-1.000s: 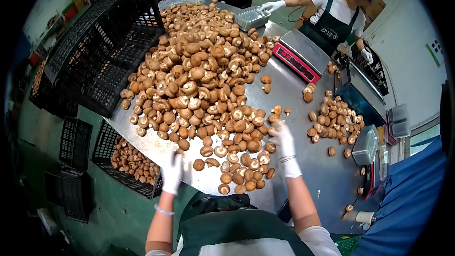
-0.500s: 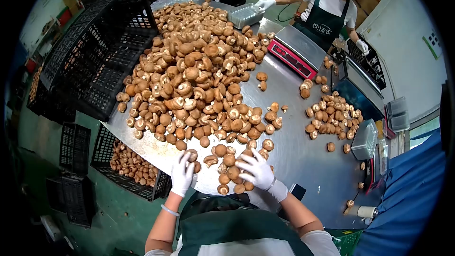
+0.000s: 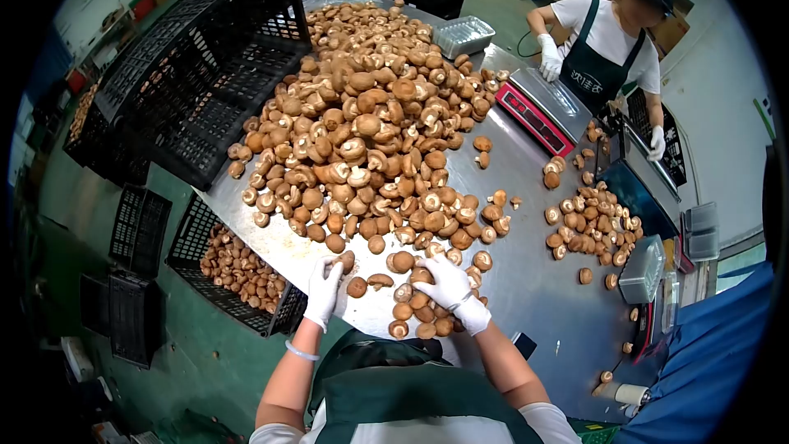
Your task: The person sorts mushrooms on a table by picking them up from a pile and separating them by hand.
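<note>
White gloves cover both hands at the near edge of the steel table point(image 3: 526, 279). My left hand point(image 3: 324, 288) is closed on a brown mushroom point(image 3: 346, 261) held at its fingertips. Just right of it, two loose mushrooms point(image 3: 357, 287) lie on the metal. My right hand point(image 3: 448, 284) rests with bent fingers over a small cluster of mushrooms point(image 3: 402, 311); its fingertips touch caps, and whether it grips one is unclear. Beyond both hands rises a large heap of mushrooms point(image 3: 362, 123).
Black crates point(image 3: 205, 74) stand at the left, and a crate of mushrooms point(image 3: 242, 271) sits below the table edge. A co-worker point(image 3: 604, 57) stands behind a red scale point(image 3: 534, 119). Clear trays point(image 3: 641, 271) and a smaller mushroom pile point(image 3: 593, 222) lie right.
The view has shifted, so the table appears further right. A mushroom near my left hand now lies loose on the table. The co-worker's hand has moved from the clear tray to the scale.
</note>
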Action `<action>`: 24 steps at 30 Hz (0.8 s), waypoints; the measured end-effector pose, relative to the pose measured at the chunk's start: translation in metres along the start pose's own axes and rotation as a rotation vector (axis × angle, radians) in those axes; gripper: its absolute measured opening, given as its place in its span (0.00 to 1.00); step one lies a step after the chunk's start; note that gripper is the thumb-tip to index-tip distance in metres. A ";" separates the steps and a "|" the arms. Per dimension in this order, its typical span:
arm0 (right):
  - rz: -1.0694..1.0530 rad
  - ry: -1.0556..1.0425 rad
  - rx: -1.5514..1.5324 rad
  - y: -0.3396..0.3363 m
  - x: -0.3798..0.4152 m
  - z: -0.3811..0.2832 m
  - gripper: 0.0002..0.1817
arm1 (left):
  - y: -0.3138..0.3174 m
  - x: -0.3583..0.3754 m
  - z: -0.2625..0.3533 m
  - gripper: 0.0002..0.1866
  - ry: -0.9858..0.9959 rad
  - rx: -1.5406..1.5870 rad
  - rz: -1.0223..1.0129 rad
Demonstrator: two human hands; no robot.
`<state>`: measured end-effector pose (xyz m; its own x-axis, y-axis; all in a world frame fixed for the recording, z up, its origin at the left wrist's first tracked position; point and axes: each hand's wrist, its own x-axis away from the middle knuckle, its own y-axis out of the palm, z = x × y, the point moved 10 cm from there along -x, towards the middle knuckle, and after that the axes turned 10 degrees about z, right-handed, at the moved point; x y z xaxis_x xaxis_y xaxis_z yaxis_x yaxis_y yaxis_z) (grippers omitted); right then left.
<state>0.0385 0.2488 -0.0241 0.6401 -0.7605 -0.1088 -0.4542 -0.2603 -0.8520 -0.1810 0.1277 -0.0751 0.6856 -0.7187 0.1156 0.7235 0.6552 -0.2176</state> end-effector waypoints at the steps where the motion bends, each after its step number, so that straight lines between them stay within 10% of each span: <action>1: 0.009 0.023 -0.010 -0.002 0.002 0.006 0.22 | 0.004 0.004 -0.019 0.15 -0.229 0.232 -0.043; 10: 0.269 -0.025 -0.149 -0.030 -0.009 -0.006 0.19 | 0.012 0.017 -0.035 0.24 -0.655 0.888 -0.149; 13: 0.292 0.044 -0.161 -0.036 -0.013 0.006 0.18 | -0.071 -0.016 -0.033 0.28 -0.336 1.144 0.051; 17: 0.191 -0.093 -0.015 -0.013 -0.019 -0.017 0.21 | -0.121 0.000 -0.013 0.28 -0.378 0.836 0.517; 21: 0.085 -0.275 0.245 0.026 -0.031 -0.040 0.27 | -0.050 0.007 -0.002 0.16 -0.186 0.148 0.128; 24: 0.067 -0.156 0.046 0.020 -0.039 -0.020 0.32 | 0.009 0.027 0.045 0.20 0.392 -0.351 -0.051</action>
<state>-0.0080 0.2617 -0.0270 0.6992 -0.6729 -0.2416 -0.4726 -0.1815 -0.8624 -0.1522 0.1250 -0.0304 0.5198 -0.8249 -0.2221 0.6384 0.5478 -0.5407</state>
